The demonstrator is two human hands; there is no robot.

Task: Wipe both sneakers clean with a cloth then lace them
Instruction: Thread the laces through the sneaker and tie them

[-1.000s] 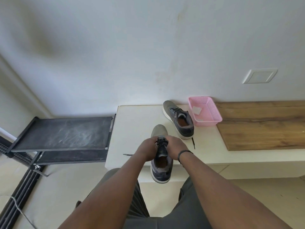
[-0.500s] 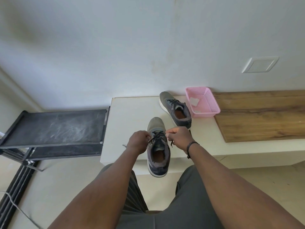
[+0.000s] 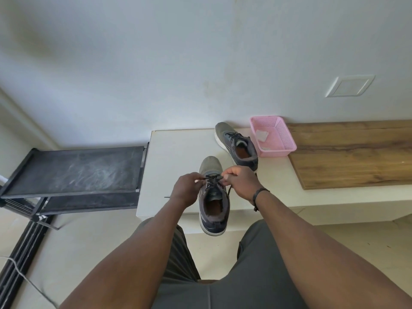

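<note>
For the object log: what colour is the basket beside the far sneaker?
Pink basket, a perforated mesh; the head view shows it.

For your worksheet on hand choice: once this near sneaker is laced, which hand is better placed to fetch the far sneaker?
Probably the right hand: the far sneaker lies just beyond it. The left hand would have to cross the near sneaker.
</note>
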